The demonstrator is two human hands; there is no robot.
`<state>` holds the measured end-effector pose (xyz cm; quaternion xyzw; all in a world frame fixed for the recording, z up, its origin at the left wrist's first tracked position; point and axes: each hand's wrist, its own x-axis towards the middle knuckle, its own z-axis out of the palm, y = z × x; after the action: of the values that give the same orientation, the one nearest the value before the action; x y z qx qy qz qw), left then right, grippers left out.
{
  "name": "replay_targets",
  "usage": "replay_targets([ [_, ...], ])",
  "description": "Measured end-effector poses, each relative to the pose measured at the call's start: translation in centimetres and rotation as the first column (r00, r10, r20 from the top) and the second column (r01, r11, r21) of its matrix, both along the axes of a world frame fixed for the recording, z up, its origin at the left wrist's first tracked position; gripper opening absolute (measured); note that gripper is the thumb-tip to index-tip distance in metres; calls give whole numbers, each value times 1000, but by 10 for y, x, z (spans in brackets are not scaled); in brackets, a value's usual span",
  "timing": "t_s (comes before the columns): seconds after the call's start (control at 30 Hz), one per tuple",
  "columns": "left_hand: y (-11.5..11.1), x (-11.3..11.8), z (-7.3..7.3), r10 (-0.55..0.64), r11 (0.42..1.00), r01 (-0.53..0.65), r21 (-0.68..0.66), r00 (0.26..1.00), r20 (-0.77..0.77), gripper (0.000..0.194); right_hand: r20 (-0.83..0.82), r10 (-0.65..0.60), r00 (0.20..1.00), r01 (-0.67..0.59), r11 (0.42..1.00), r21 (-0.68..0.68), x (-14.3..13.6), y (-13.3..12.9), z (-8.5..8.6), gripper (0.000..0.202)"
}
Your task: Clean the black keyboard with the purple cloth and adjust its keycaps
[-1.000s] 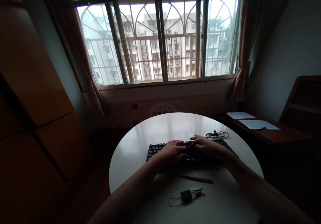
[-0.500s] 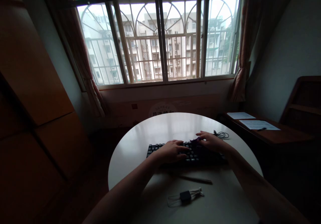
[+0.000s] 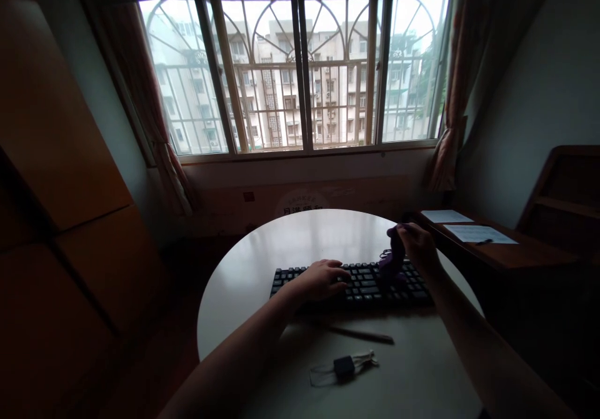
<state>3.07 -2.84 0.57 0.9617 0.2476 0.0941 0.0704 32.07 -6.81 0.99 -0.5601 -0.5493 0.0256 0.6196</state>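
A black keyboard (image 3: 368,289) lies across a round white table (image 3: 234,287). On its left part rests my left hand (image 3: 325,279), palm down with the fingers stretched over the keys. My right hand (image 3: 418,247) is raised over the keyboard's right end, its fingers pinching a dark purple cloth (image 3: 394,261). The cloth hangs down from the fingertips and covers some keys. Nearer to me lies a thin brown stick (image 3: 363,334). In front of it sits a small dark block with wire loops (image 3: 344,367).
A dark cable (image 3: 385,254) shows partly behind the cloth. To the right, a brown wooden surface (image 3: 506,257) holds papers (image 3: 480,234) and a pen (image 3: 484,242). A wooden cabinet (image 3: 60,137) stands on the left, and a barred window (image 3: 300,81) is ahead.
My right hand has risen and moved right, lifting the purple cloth so that it hangs. More of the keyboard shows. My left hand stays nearly in place on the keys.
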Motion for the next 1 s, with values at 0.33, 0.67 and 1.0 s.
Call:
replay_targets([
  [0.33, 7, -2, -21, 0, 996, -4, 86, 999, 43, 37, 416, 626, 660, -315, 733, -602, -40, 3, -18, 27],
  [0.67, 9, -3, -23, -3, 996, 1, 86, 1000, 25, 39, 422, 664, 617, -303, 696, -651, -40, -3, -12, 27],
  [1.0, 9, -2, -23, -1, 998, -1, 65, 999, 35, 38, 468, 615, 635, -238, 732, -639, -43, -4, -10, 27],
])
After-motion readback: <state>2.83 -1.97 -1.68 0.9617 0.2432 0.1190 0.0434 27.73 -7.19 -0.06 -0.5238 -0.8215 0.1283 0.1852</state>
